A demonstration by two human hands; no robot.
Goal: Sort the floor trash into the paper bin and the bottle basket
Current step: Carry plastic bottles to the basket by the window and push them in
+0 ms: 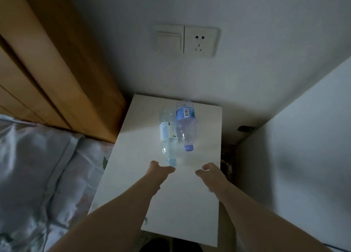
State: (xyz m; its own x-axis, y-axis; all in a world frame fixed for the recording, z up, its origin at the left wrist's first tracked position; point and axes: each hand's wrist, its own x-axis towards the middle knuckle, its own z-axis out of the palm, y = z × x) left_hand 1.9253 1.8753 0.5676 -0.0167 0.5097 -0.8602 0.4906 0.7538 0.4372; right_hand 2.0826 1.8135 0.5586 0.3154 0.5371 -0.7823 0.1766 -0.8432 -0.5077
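Two clear plastic bottles lie on a white bedside table (190, 204), caps toward me. The left bottle (168, 135) has a white label and a pale blue cap. The right bottle (186, 124) has a blue label with a barcode and a purple cap. My left hand (158, 172) is just below the left bottle's cap, fingertips close to it, holding nothing. My right hand (210, 172) hovers over the table to the right, fingers curled and apart, holding nothing. No paper bin or bottle basket is in view.
A bed with pale floral bedding (38, 175) lies left of the table, with a wooden headboard (47, 71) behind it. A switch and socket plate (187, 40) is on the wall. A white panel (303, 147) stands to the right, with a narrow dark gap (228, 160) beside the table.
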